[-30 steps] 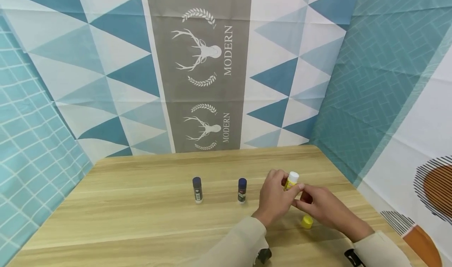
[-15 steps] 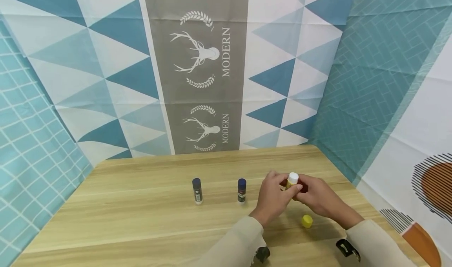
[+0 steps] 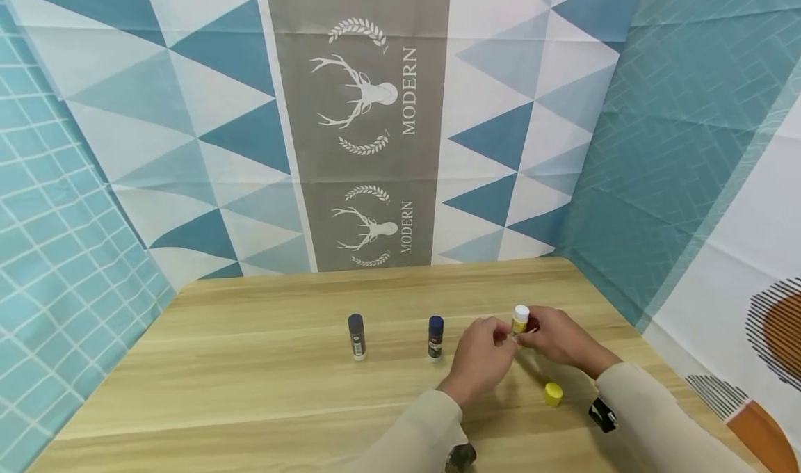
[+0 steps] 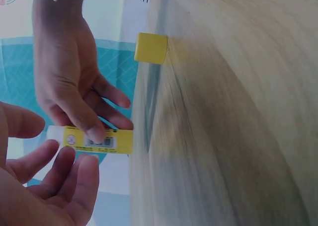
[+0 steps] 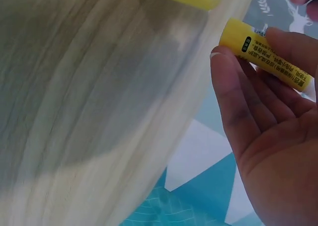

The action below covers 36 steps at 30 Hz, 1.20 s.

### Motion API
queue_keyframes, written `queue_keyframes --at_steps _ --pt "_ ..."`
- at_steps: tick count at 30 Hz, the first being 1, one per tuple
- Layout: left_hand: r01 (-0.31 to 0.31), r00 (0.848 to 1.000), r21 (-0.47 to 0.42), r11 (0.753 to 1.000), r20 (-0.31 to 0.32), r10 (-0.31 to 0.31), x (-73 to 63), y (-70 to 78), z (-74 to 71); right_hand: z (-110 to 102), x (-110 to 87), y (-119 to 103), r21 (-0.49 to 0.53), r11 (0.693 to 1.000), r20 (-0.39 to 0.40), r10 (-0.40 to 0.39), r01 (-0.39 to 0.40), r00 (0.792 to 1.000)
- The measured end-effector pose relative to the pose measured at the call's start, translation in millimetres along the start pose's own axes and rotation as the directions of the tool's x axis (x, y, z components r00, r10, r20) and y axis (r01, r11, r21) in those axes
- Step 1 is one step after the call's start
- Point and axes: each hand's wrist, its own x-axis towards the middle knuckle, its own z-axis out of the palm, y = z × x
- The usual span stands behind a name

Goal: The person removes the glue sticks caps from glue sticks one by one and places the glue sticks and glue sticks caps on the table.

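the yellow cap (image 3: 553, 394) is off, right hand (image 3: 559, 339) pinching the yellow stick (image 3: 519, 325), left hand (image 3: 480, 359) loose beside it, both dark sticks (image 3: 357, 337) (image 3: 435, 338) capped.

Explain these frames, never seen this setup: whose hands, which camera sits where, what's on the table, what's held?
No robot here: a person works with two bare hands and wears three cameras. The widest picture comes from the head, looking forward and down; the other two come from the left and right wrists, each looking at its own hand's work.

On the wooden table, two dark-capped sticks stand upright: one further left, one nearer the middle. A small yellow cap lies nearer the person.

The right hand holds a yellow tube with a white end. The left hand is close beside it, fingers loosely bent; whether they touch it is hard to tell.
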Motion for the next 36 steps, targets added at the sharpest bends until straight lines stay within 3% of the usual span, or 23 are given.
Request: queue_keyframes --at_steps 7,15,23,32,36 --pt "0.005 0.997 -0.079 0.997 0.082 0.001 -1.8 -0.9 -1.6 6 7.8 8 0.006 0.999 0.046 0.051 -0.051 0.998" --pt "-0.025 0.981 -0.048 0.999 0.19 0.034 -6.0 -2.3 -4.2 9 11.7 11 -0.006 1.0 0.03 0.024 -0.024 0.999" --pt "-0.067 0.967 -0.06 0.996 0.241 0.08 -8.7 -1.5 -8.3 11 14.6 8 -0.011 1.0 0.043 0.018 -0.017 0.999" --pt "-0.141 0.944 -0.042 0.989 0.297 0.147 -11.7 -1.7 -13.2 15 16.3 7 0.014 0.997 0.08 0.074 -0.076 0.994" --pt "-0.141 0.935 -0.027 0.99 0.324 0.142 -12.7 -1.8 -14.6 15 14.1 6 0.009 0.995 0.082 0.094 -0.095 0.992"
